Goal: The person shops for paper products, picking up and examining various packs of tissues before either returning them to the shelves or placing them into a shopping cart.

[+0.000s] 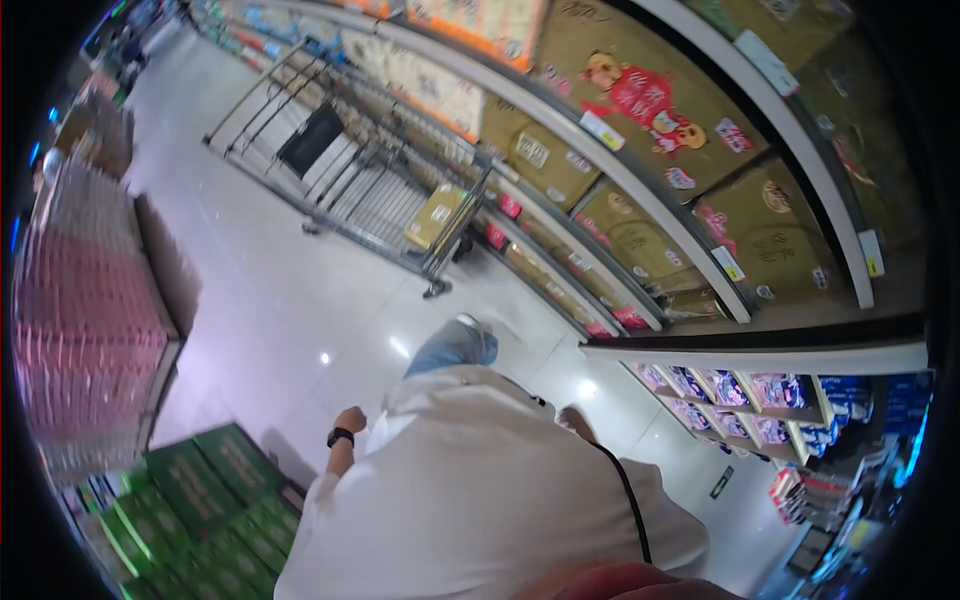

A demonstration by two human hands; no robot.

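My left hand [349, 419], with a black watch at the wrist, hangs beside the white shirt over the floor. Its fingers are curled in and nothing shows in them. My right hand [574, 421] is partly covered by the shirt on the other side; its fingers cannot be made out. Neither hand touches the metal shopping cart [370, 202], which stands ahead, alongside the shelves. A yellowish box [437, 216] lies in the cart at its near end.
Shelves [640, 180] with gold-brown boxes run along the right. Pink stacked goods [95, 310] and green boxes [215, 475] stand at the left. A lower rack [735, 395] holds purple packs at the right. Pale tiled floor [250, 290] lies between.
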